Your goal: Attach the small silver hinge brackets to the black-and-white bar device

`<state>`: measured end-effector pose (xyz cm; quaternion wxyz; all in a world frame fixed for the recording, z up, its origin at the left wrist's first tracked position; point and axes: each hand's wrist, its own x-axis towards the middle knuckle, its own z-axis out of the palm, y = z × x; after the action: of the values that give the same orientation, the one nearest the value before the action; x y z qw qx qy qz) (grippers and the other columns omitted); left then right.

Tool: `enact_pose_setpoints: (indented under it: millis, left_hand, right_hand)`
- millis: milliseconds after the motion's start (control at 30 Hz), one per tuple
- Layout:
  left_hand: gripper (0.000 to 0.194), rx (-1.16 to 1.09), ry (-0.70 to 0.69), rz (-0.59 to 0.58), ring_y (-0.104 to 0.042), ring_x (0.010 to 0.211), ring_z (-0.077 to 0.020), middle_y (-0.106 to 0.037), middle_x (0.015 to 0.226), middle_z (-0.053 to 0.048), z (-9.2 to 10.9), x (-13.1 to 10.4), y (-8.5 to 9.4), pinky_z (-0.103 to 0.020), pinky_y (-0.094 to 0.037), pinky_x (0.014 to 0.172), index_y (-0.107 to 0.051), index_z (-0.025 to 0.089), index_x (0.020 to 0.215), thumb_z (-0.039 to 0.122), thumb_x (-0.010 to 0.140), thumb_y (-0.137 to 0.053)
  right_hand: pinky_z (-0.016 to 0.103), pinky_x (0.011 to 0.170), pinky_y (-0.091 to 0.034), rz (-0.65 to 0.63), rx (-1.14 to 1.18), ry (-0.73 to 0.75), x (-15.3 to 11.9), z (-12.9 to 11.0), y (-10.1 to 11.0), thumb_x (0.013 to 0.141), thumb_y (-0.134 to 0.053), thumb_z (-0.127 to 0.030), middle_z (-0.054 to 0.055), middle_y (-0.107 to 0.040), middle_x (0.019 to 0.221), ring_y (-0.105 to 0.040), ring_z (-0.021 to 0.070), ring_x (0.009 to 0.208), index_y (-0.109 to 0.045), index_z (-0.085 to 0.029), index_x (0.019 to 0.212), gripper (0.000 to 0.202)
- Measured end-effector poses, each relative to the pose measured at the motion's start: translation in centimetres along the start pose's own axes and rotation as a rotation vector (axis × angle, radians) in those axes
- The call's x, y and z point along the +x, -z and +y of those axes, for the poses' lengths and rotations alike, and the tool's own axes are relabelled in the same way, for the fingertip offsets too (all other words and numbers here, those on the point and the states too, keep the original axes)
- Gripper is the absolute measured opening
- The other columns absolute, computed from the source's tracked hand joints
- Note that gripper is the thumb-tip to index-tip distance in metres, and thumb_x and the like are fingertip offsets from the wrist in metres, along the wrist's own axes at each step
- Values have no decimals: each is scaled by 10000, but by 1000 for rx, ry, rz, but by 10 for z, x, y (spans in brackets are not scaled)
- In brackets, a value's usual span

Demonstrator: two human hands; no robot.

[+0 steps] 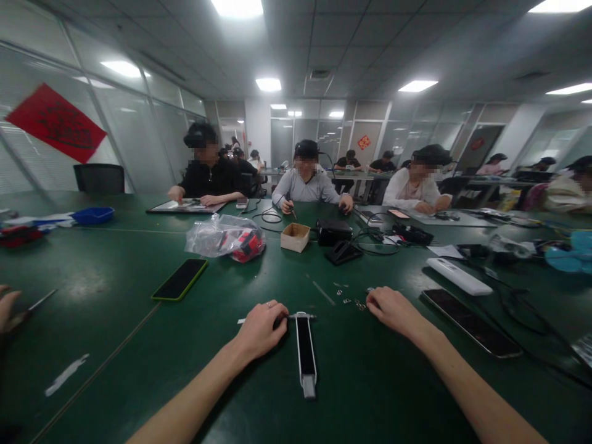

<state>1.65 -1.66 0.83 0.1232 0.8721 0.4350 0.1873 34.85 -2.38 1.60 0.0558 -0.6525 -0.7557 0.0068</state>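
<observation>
My left hand [263,327] rests on the green table with its fingers curled, a ring on one of them. What lies under its fingers is mostly hidden; a thin metal piece [296,316] emerges at the fingertips. That piece crosses the top of a long narrow white-framed object with a black face [305,345] and a pale block at its near end. To the right, my right hand [391,308] has its fingertips pinched by several small metal rings [358,304]; anything held there is too small to name.
A green-edged phone [181,279] lies left, a dark phone [469,320] and white power strip-like bar [457,275] right. Ahead are a plastic bag [222,237], a small box [295,237] and a black device [333,232]. Cables run right. Another person's hand [8,308] holds a thin tool at left; co-workers sit opposite.
</observation>
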Motion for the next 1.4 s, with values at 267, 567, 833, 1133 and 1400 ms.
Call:
enact_pose_setpoints:
  millis: [267, 567, 833, 1133, 1400]
  left_hand:
    - [150, 0, -1, 35, -568, 764, -162, -608, 873, -25, 1, -3, 1, -287, -409, 727, -597, 194, 905, 201, 841, -462]
    - [184, 5, -67, 226, -556, 858, -191, -613, 934, -43, 12, -6, 7, -325, -392, 766, -570, 193, 1005, 222, 836, -503]
    - [74, 43, -381, 338, -573, 783, -146, -647, 855, -13, 26, -8, -12, -279, -374, 736, -573, 196, 901, 187, 827, -565]
    - [15, 129, -429, 392, -556, 714, -128, -651, 791, 11, 23, -4, -17, -274, -340, 683, -571, 196, 857, 207, 866, -567]
    - [48, 142, -437, 435, -552, 657, -120, -650, 745, 13, 29, -4, -13, -268, -336, 649, -572, 189, 837, 195, 872, -540]
  right_hand:
    - [328, 664, -460, 119, 59, -49, 1, -12, -6, 880, -397, -227, 108, -610, 837, -575, 206, 744, -598, -147, 831, 222]
    - [308, 693, -488, 313, 389, 421, -13, -103, -13, 903, -378, -178, 69, -588, 846, -561, 174, 770, -567, -172, 902, 189]
    - [276, 684, -486, 327, 655, 490, -19, -127, -32, 924, -390, -211, 42, -600, 824, -574, 150, 754, -557, -191, 884, 172]
    - [272, 688, -456, 265, 706, 451, -18, -128, -26, 927, -392, -256, 37, -590, 814, -555, 153, 754, -555, -200, 840, 193]
    - [309, 723, -421, 222, 600, 409, -20, -128, -23, 931, -374, -274, 36, -591, 831, -534, 171, 784, -547, -209, 849, 203]
